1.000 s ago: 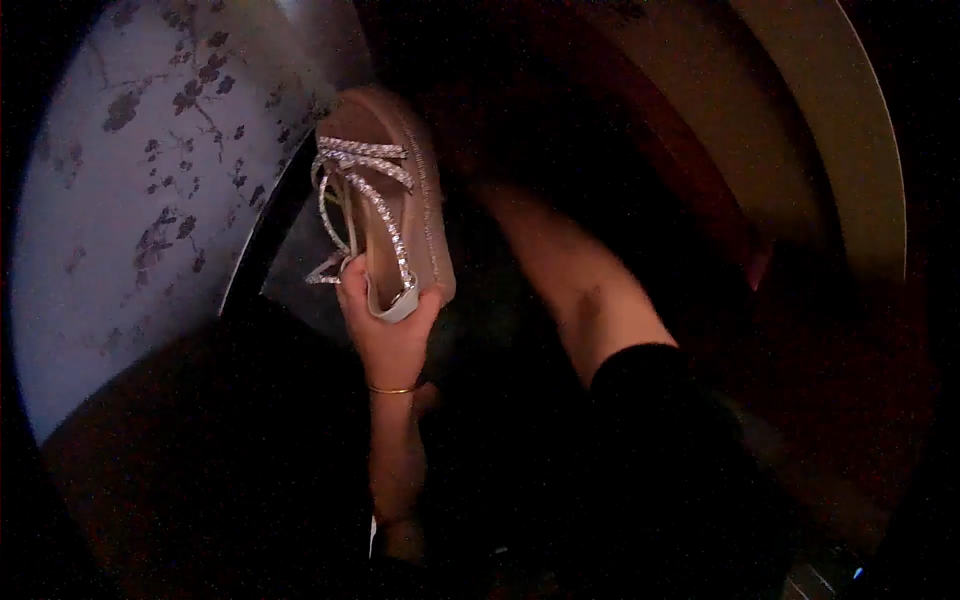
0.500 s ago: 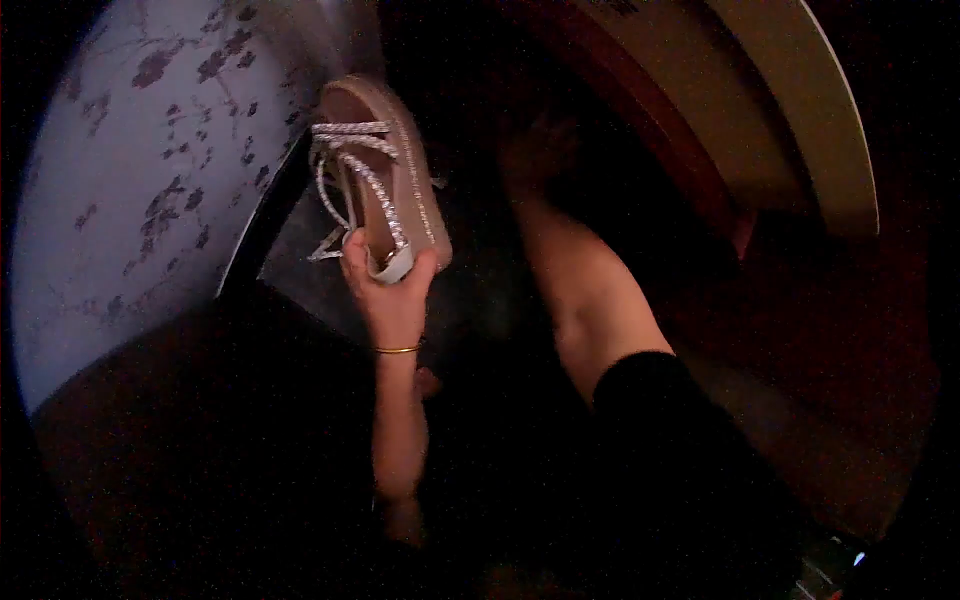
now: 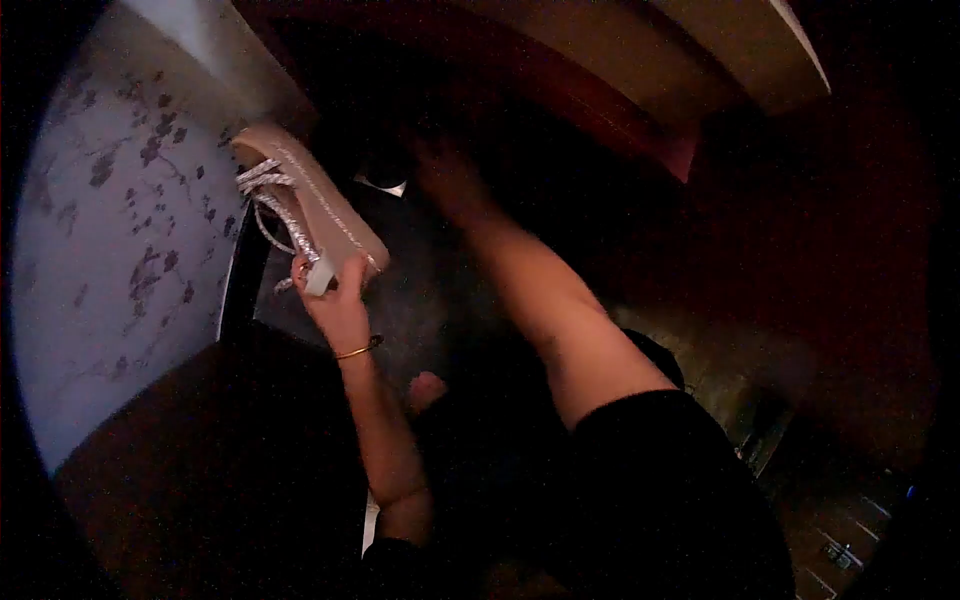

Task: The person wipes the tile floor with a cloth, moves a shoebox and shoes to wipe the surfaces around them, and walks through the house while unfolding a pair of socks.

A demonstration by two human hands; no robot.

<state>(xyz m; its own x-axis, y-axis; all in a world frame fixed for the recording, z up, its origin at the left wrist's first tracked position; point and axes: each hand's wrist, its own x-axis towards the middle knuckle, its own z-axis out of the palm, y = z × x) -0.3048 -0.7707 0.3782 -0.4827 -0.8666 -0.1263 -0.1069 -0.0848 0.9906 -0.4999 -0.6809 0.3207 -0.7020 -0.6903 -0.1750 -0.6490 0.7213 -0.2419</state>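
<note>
My left hand [image 3: 335, 305], with a gold bangle at the wrist, grips a beige thick-soled sandal [image 3: 315, 200] by its heel end. The sandal has glittery straps and is tilted, its side turned up and its toe end near the patterned wall. My right hand [image 3: 445, 175] reaches into deep shadow to the right of the sandal. Its fingers are lost in the dark, so I cannot tell what it touches. Close to its left lies a small pale, bright-edged thing [image 3: 385, 186], too dark to name.
On the left stands a pale wall [image 3: 130, 220] with a dark floral pattern. A curved, layered furniture edge [image 3: 640, 60] overhangs at the upper right. Below is a dark grey floor [image 3: 400, 270], where a small pinkish shape [image 3: 427, 388], perhaps a foot, shows.
The sandal in my left hand has moved left and slightly down and tilted further over. My right hand has also shifted left in view. The small pale thing has come into sight.
</note>
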